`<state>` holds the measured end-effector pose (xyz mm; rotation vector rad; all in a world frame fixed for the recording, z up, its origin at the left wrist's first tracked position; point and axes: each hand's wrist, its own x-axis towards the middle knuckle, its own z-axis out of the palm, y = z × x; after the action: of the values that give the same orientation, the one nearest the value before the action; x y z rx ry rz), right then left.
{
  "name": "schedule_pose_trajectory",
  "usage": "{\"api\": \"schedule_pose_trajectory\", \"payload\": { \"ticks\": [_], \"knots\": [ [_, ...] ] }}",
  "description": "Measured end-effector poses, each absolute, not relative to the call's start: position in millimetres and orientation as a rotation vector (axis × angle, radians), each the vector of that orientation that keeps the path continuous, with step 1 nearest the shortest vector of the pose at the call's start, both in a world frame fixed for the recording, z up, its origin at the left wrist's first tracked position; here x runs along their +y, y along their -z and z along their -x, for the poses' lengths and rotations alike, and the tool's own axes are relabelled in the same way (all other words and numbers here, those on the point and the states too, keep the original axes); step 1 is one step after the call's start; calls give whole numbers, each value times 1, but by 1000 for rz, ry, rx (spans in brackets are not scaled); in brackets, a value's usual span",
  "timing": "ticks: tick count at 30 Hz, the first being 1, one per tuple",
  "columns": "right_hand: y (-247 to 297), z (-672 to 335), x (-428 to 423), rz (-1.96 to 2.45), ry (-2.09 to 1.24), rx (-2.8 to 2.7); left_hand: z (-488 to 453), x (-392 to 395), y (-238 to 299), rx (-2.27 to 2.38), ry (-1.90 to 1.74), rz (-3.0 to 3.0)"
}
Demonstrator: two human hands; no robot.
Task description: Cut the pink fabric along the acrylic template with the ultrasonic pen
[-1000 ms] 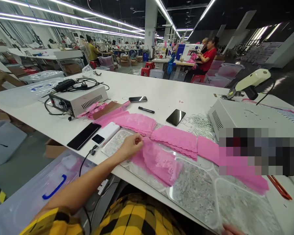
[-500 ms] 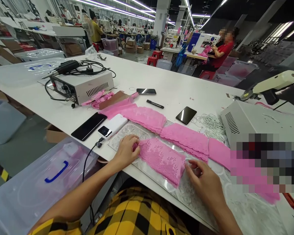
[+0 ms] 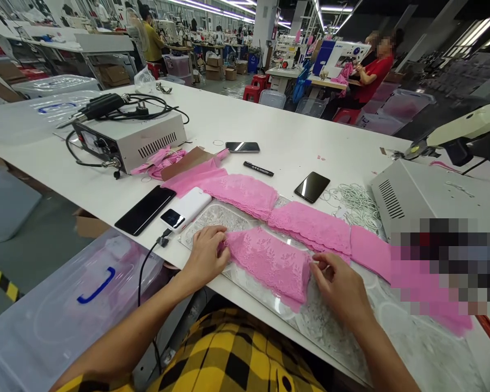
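A pink lace fabric piece (image 3: 269, 264) is stretched between my two hands, over a clear patterned mat at the table's near edge. My left hand (image 3: 208, 253) pinches its left corner between thumb and fingers. At the upper right corner my right hand (image 3: 338, 286) pinches the lace with thumb and forefinger. A strip of pink cloth shows below the lace's lower right edge. Just beyond lie a stack of scalloped pink lace pieces (image 3: 310, 226) and another lace stack (image 3: 240, 193), end to end. A plainer pink piece (image 3: 369, 250) adjoins them on the right.
On the left stand a grey box device (image 3: 147, 144) with a corded handpiece, a black phone (image 3: 145, 211) and a white power bank (image 3: 191, 207). A marker (image 3: 258, 168), another phone (image 3: 312, 187) and tangled white elastic cord (image 3: 355, 204) lie beyond. A second grey device (image 3: 441, 190) stands right.
The lace's right end has risen slightly with my right hand, and pink cloth now shows beneath its lower edge. My left hand keeps its pinch. The view has shifted a little.
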<state>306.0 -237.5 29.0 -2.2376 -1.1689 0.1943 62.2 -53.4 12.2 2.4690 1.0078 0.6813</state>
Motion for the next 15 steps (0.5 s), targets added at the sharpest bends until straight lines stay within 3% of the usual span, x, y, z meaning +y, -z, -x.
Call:
{"api": "schedule_pose_trajectory", "payload": {
  "ticks": [6,15],
  "knots": [
    [-32,-279,-271,1925,-275,-1502,-61,-52,-12,1013,-659,-2481],
    [-33,-276,-273,1921,-411,-1477,-56,-50,-13,944,-623,-2525]
  ]
}}
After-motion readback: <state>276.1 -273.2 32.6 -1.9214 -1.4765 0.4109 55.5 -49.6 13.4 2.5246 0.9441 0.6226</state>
